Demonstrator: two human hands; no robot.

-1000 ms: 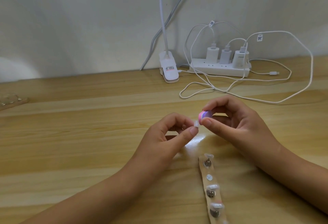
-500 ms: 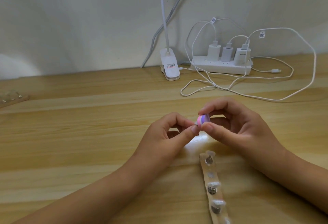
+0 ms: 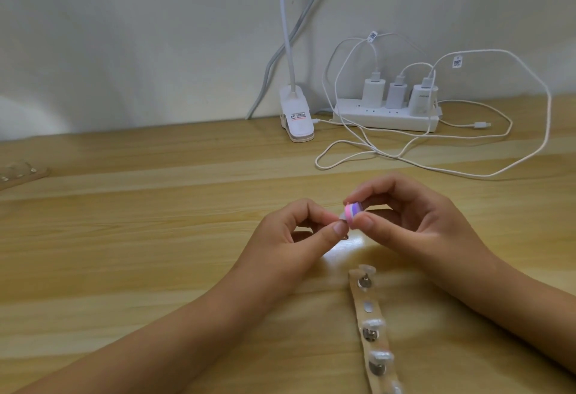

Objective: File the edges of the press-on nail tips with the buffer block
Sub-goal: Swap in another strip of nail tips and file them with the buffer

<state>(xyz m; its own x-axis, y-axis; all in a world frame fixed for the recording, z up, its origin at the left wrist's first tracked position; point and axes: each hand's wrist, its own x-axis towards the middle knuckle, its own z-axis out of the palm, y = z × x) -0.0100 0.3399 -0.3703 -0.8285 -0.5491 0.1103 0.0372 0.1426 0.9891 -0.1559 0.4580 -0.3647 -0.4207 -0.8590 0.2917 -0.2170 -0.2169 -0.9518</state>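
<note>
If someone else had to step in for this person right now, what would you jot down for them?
Left hand: pinches a clear nail tip between thumb and forefinger.
Right hand: pinches the pink-and-purple buffer block, its end against that tip.
Wooden strip: lies nearer the person, carrying at least three more tips and one bare disc.
Done: one tip is in hand at the block.
Left: finish it, then the others. I cannot tell which are already filed.

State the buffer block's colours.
Pink and purple layers on the buffer block, shown best in the head view.
</note>
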